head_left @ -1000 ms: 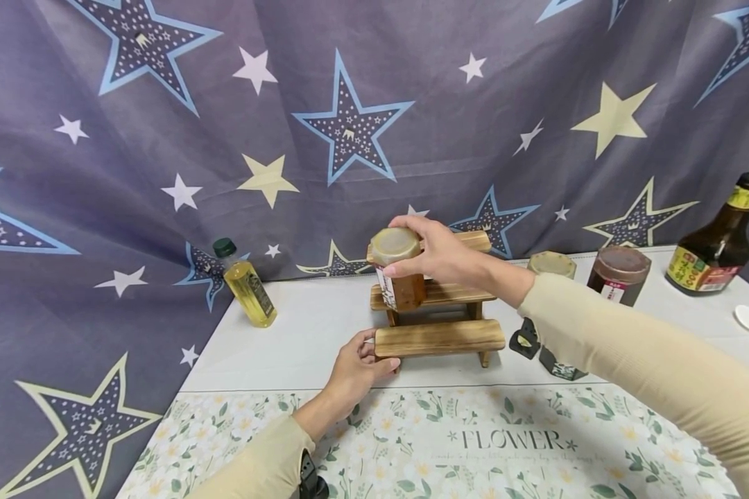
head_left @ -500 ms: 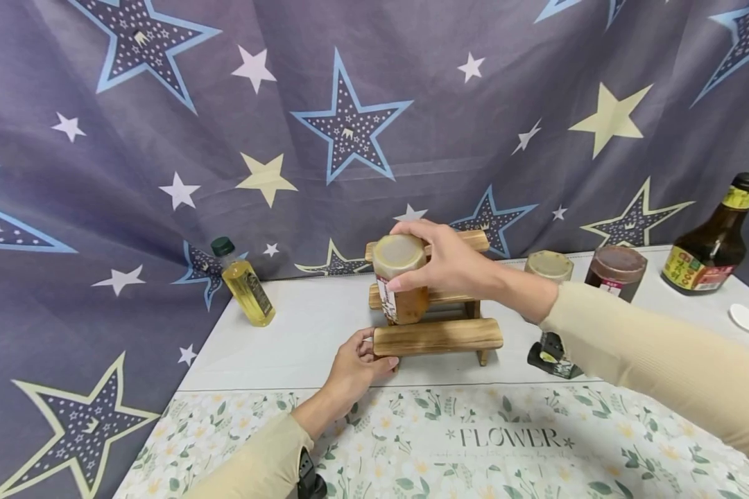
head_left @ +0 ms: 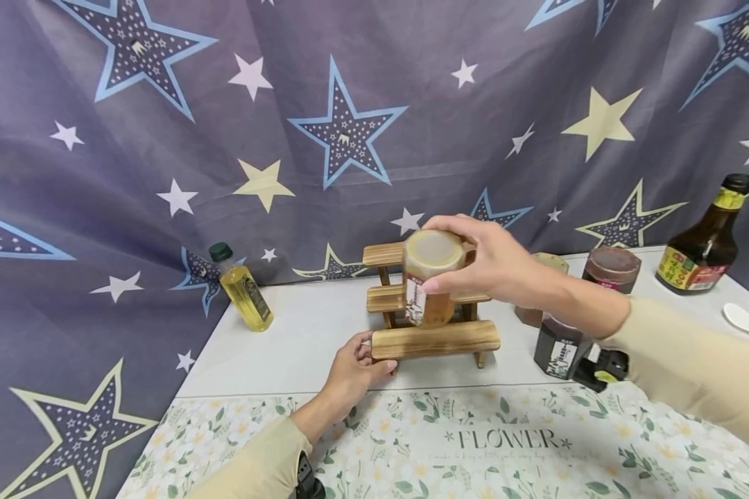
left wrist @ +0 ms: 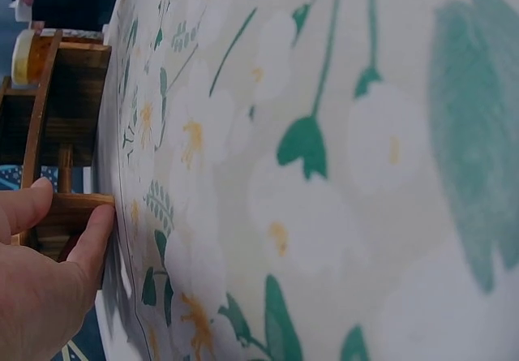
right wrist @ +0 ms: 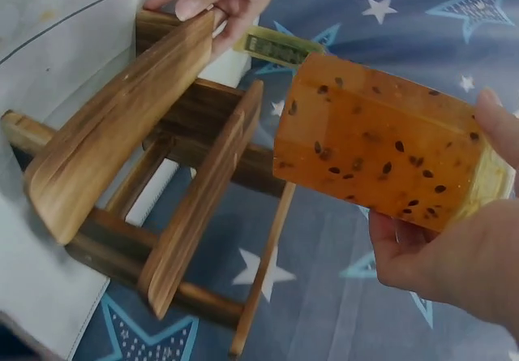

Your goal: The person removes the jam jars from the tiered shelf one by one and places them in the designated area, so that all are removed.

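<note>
A small three-step wooden rack [head_left: 437, 339] stands on the white part of the table cover. My left hand [head_left: 352, 371] holds the left end of its lowest step; in the left wrist view the thumb and a finger pinch that end [left wrist: 81, 203]. My right hand [head_left: 505, 267] grips a glass jar [head_left: 427, 308] round its pale lid, thumb in front and fingers behind. The jar is raised over the rack, overlapping the middle step in the head view. Seen from the right wrist, its contents [right wrist: 373, 142] are orange with dark seeds.
A yellow oil bottle [head_left: 246, 294] stands at the left. To the right are a dark jar [head_left: 558, 350], a red-lidded jar [head_left: 612, 267], a jar behind the right wrist [head_left: 549, 262], a sauce bottle [head_left: 695, 256] and a white spoon [head_left: 747, 321]. A star-patterned curtain [head_left: 324, 229] hangs behind.
My right hand has carried the jar to the right, from over the rack's left end toward its middle. My left hand has stayed on the lowest step.
</note>
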The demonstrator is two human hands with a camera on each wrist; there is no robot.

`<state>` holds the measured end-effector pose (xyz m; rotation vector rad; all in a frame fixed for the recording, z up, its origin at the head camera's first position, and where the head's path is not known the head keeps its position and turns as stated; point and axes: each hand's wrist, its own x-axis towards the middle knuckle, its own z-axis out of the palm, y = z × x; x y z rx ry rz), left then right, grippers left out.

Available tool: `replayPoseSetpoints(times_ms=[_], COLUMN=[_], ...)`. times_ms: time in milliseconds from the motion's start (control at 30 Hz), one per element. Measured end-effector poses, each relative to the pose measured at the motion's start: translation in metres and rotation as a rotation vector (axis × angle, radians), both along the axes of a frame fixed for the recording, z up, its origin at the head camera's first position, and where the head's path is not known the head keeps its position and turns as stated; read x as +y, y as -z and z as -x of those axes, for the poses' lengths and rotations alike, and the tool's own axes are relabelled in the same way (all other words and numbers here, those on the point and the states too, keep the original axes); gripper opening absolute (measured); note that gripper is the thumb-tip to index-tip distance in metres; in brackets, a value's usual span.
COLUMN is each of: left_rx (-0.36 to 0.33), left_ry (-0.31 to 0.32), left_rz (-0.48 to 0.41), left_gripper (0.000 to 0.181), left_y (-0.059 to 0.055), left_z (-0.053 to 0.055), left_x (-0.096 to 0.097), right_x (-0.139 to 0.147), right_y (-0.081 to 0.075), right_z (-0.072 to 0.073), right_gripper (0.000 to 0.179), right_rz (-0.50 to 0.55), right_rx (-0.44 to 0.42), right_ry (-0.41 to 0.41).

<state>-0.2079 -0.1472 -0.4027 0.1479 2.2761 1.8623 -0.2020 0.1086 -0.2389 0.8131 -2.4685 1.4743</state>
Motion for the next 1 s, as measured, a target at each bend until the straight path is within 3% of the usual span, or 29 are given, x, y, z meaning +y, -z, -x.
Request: replayPoseSetpoints(times_ms=[267,533,833,1000], left_rx=[-0.009,-0.007,-0.007,-0.011], left_ry=[0.005,-0.006,-0.007,-0.002], left_rz=[0.003,0.024,0.017,0.004], left_gripper=[0.07,0.071,0.071,0.071], left_y=[0.003,0.003,0.0,0.001], left_z=[0.002,0.002,0.002,0.002], left_x=[0.0,0.001,0.001,0.002], right_x=[0.046,0.099,0.149,0.174], right_y=[-0.009,-0.014,-0.005,0.001], right_z=[-0.015,-0.024,-0.026,-0.027], right_gripper=[0.061,0.059,0.065,0.057], right_rz=[0.049,-0.023,-0.142,-0.055], right_rx=[-0.049,-0.078,-0.039,-0.034], right_ry=[0.124,0.309,0.499,0.512])
